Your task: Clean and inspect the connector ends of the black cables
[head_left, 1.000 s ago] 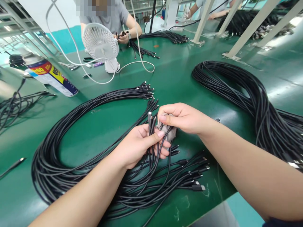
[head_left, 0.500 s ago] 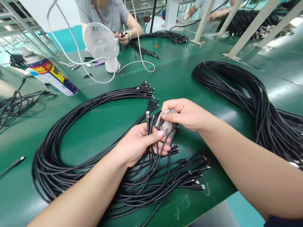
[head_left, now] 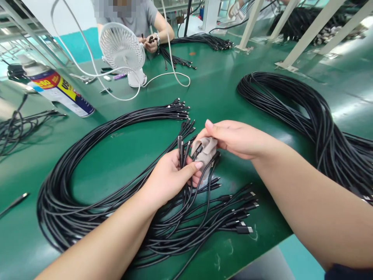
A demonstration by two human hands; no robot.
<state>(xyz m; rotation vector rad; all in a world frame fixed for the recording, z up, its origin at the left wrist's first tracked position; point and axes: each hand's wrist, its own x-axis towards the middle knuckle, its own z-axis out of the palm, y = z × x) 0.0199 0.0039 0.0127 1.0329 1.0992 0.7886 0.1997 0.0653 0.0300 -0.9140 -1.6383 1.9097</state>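
Note:
My left hand [head_left: 171, 173] is closed round several black USB cables [head_left: 180, 149], their plug ends standing up above the fingers. My right hand [head_left: 230, 136] holds a crumpled grey-beige cloth [head_left: 206, 149] just to the right of those plugs. Its thumb is raised off the cloth while the other fingers lie behind it, partly hidden. One cable plug rests against the cloth's folds. Under and around my hands a large looped bundle of black cables [head_left: 62, 175] lies on the green table [head_left: 122, 171], with loose plug ends [head_left: 243, 229] pointing right.
Another thick cable bundle [head_left: 309, 101] lies to the right. At the left stand a spray can [head_left: 58, 87] and tangled cables [head_left: 21, 128]. A small white fan [head_left: 122, 48] with a white cord stands before a person [head_left: 151, 44] handling cables. Slanted table posts [head_left: 250, 27] rise at the back.
My right thumb has lifted from the cloth, and the cloth now sits more open over the plugs. My left hand keeps its hold, with another plug end showing above it.

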